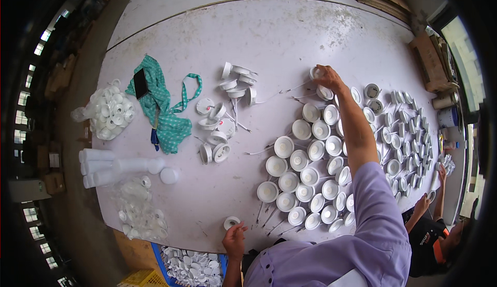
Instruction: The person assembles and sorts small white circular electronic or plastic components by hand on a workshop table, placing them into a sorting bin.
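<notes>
With my right arm stretched to the far side of the rows, my right hand (331,78) is closed on a white downlight (313,73), whose thin cable trails to the left. Close by sits another downlight (324,93), the first of many standing face up in rows, their cables sticking out sideways. Near the front edge of the table, my left hand (234,240) has its fingers closed at a white ring-shaped lamp part (231,222). Left of the rows lies a loose heap of white lamp housings (217,124), some on their sides, with cables among them.
A teal dotted cloth (165,116) carries a black phone (140,83). Bags of white rings (111,112) and clear parts (142,209) flank stacked white discs (119,166). A blue crate (160,263) sits below the front edge. At right, another person (432,235) handles parts.
</notes>
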The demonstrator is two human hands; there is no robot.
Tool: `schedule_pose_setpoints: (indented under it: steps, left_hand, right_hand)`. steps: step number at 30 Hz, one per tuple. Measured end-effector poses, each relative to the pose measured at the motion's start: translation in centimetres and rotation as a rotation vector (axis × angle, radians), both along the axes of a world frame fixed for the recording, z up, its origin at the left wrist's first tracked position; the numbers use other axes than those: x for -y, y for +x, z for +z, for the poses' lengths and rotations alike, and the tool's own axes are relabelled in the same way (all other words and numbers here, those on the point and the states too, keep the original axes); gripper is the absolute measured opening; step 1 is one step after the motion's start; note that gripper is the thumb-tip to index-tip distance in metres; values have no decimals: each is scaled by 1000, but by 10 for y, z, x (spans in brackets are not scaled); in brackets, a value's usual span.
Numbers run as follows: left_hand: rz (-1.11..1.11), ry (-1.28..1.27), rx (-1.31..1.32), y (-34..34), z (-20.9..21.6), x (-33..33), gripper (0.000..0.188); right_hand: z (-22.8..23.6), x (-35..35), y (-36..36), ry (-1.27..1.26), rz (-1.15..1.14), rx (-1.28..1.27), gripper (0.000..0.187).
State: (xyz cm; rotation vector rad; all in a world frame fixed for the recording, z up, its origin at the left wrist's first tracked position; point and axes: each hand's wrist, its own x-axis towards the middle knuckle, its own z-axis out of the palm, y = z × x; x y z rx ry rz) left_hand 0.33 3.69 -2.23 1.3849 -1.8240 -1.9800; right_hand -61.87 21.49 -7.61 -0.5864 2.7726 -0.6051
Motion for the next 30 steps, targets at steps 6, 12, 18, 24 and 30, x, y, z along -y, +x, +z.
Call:
schedule_pose_setpoints:
  steps: [6, 12, 18, 24, 30]
  left_hand:
    - [-29, -20, -36, -13, 1, 0, 20]
    - [-15, -40, -70, -13, 4, 0, 20]
    - [5, -69, -120, -6, 7, -2, 20]
    - [44, -73, -119, 21, 11, -4, 19]
    - [-79, -181, -358, -5, 20, -2, 28]
  right_hand:
    - [9, -9, 15, 84, -3, -197, 71]
    - [33, 88, 81, -387, -79, -23, 63]
    - [8, 182, 162, -234, -27, 193, 56]
    - [-5, 151, 189, -319, -129, 90, 42]
    - [58, 105, 280, -1010, -102, 677, 31]
